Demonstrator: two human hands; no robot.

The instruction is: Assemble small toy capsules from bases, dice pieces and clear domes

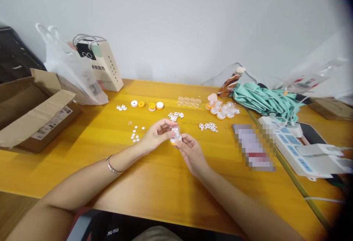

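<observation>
Both of my hands meet over the middle of the table around a small round case (175, 138) with a clear top and a white and orange base. My left hand (160, 135) pinches its clear upper part from the left. Fingers of my right hand (191, 150) grip the base from the right. A white patterned piece shows through the clear part. Just beyond lie white cut-out pieces (175, 116), with more white cut-out pieces (209, 127) to the right. Small white discs (135, 134) are scattered left of my left hand.
Behind are orange and white round parts (146, 105), clear cups (189, 102) and a cluster of clear-topped cases (223, 109). A phone (252, 147), power strip (293, 149), green cloth bundle (267, 99) and bottle (231, 82) stand right. A cardboard box (41, 123) and bags (103, 64) are left.
</observation>
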